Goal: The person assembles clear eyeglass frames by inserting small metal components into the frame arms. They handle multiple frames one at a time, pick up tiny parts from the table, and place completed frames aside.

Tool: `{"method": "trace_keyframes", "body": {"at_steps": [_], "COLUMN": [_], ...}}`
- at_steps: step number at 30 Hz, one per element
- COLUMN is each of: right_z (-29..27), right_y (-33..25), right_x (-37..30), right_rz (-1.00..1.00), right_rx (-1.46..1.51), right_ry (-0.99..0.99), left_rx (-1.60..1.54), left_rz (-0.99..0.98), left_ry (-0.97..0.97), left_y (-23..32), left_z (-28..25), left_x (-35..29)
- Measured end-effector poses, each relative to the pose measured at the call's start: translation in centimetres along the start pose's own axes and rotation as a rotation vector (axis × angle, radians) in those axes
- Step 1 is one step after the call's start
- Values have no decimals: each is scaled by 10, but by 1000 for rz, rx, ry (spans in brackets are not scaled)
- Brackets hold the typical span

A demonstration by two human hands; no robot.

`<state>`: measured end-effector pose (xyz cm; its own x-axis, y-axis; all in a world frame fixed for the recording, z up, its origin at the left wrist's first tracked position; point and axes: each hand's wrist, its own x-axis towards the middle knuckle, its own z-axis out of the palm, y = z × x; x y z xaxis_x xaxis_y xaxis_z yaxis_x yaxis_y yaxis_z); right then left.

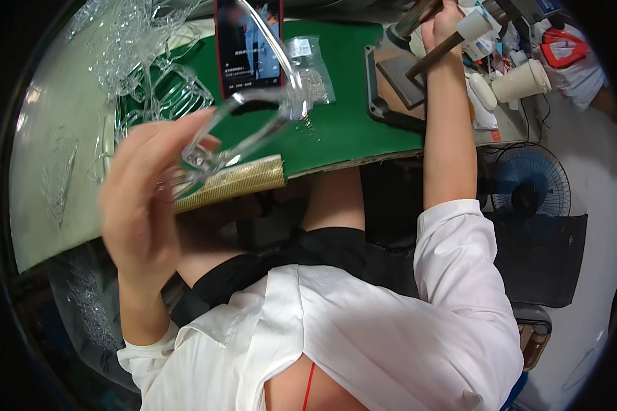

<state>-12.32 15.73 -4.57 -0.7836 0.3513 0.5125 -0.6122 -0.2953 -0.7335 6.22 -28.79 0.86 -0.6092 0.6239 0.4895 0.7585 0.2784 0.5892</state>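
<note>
Raised over the near edge of the bench, my left hand (pixel 147 178) pinches a clear plastic eyeglass frame (pixel 250 147) by its left part. The frame is tilted and a little blurred, and one temple arm reaches up across a phone. My right arm stretches to the far right, where my right hand (pixel 444 26) is curled at the upper part of a bench press (pixel 391 75) with a dark metal lever. What its fingers grip is hidden at the picture's top edge. Beneath the eyeglass frame, small metal bits (pixel 310 127) lie scattered on the green mat (pixel 349 130).
A phone in a red case (pixel 250 61) stands beside a plastic bag of small metal parts (pixel 312 75). Clear eyeglass frames (pixel 127 55) pile up at the left. A gold perforated strip (pixel 236 181) lines the bench edge. Right are a white cup (pixel 521 81) and a fan (pixel 528 185).
</note>
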Motion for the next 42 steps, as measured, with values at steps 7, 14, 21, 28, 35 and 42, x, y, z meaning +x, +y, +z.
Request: {"method": "trace_keyframes", "body": {"at_steps": [7,14,21,28,35,42], "right_z": [21,103,108,116,120,117], "right_y": [-40,-59,-35,-32,-28,-33], "right_x": [-59,-222,-218,-220,-226,-228], "right_rz": [-200,72,20,44,-79,5], "right_rx": [-268,-975,-1045,-1146,-1249,-1291], "right_ry": [503,-663,-720,-727,-750,-701], "left_rx": [22,-1066,-818,-715,-551,-584], "left_rz": [-207,-321,-385,-541,-591,-542], "left_ry": [880,544,420,357,538,447], "left_y": [-29,-16,17,5,13,19], "left_z": [-7,5,26,30,50,57], "left_x": [-51,-58,-35,-35,-27,-22]}}
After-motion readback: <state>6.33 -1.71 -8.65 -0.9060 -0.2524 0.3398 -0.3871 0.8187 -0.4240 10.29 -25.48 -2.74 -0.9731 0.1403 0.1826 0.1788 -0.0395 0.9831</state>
